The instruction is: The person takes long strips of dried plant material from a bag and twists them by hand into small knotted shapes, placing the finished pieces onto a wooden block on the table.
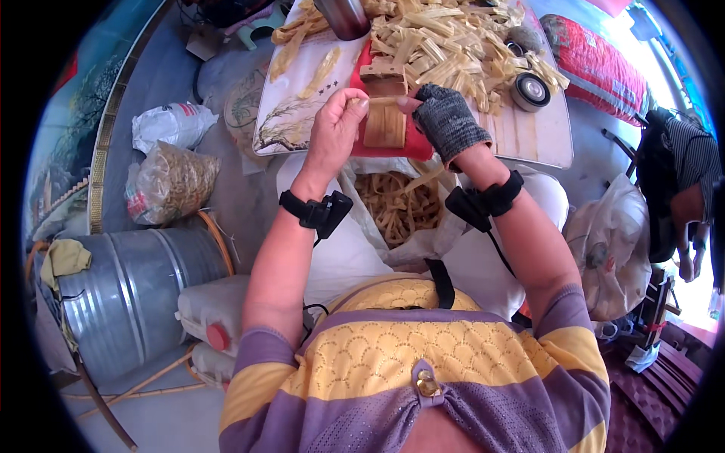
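Observation:
My bare left hand [337,130] pinches one end of a pale tan strip [384,101], which looks like dried plant husk. At the strip's other end is my right hand [451,124], in a grey fingerless knit glove, thumb and fingers closed on it. Pulled level between them, the strip passes over a small wooden block [385,127] on a red cloth [418,143] at the table's near edge. Just beyond stands a brown upright piece [383,78]. Below my hands, an open white sack [447,225] between my knees holds many curled tan strips [400,208].
Loose strips [434,41] heap over the far part of the table [291,113]. A metal cup [343,16] and a round black-and-silver tin [531,92] stand there. A metal drum [143,291], a plastic jug [215,313] and filled bags [174,181] lie left; a white bag [612,249] sits right.

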Demonstrator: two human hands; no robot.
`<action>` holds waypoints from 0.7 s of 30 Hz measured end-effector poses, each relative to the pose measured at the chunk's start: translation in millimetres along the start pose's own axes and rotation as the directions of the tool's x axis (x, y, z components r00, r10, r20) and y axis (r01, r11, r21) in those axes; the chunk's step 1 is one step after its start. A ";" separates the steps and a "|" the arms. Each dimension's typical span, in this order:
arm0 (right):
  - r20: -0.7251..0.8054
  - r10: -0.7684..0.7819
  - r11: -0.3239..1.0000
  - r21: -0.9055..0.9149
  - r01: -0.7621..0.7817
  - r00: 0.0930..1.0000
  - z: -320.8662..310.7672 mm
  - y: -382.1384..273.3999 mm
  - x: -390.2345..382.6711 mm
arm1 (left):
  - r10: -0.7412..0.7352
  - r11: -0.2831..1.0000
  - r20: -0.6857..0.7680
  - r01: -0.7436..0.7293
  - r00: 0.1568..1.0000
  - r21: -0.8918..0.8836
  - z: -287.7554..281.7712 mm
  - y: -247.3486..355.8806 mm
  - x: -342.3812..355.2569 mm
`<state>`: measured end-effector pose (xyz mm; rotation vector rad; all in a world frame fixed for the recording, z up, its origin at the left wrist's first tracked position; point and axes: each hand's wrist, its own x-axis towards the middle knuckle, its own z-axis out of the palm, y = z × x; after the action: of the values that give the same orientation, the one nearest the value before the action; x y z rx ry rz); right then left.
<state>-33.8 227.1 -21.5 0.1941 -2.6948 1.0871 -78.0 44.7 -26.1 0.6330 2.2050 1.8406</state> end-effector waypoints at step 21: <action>-0.060 -0.491 0.871 -0.046 0.489 0.869 -5.2 -42.6 -31.6 | -0.387 0.830 0.285 0.466 0.877 -0.306 20.2 2.8 -76.7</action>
<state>6.3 201.4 2.3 0.7745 -2.3928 0.8718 -0.9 28.9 -36.6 0.2163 1.6316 1.7722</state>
